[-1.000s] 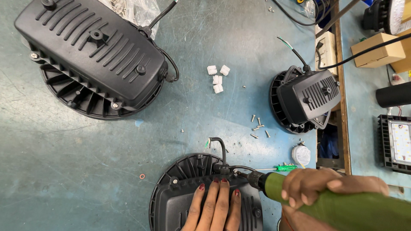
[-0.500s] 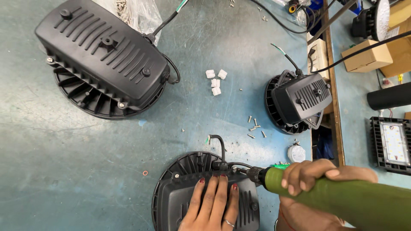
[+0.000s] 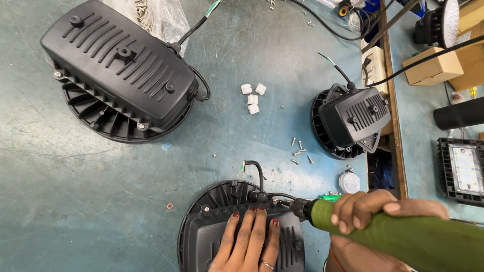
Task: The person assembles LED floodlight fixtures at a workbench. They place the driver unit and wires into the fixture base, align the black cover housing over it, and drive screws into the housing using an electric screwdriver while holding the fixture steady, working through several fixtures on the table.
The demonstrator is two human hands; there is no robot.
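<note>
My left hand (image 3: 248, 243) lies flat, fingers together, on the black driver box of a round finned lamp (image 3: 217, 201) at the bottom centre. My right hand (image 3: 375, 207) grips a green electric screwdriver (image 3: 403, 234). Its black nose touches the upper right corner of that driver box, beside a short black cable (image 3: 258, 174) that rises from the lamp.
A large black finned lamp (image 3: 118, 70) sits at the upper left, a smaller one (image 3: 348, 121) at the right. Loose screws (image 3: 300, 150) and white plastic connectors (image 3: 252, 98) lie between them. Beyond a wooden strip at the right are a cardboard box (image 3: 433, 65) and a flat LED panel (image 3: 464, 168).
The view has shifted slightly, so everything sits lower in the frame. Both hands keep their places on the lamp and the screwdriver.
</note>
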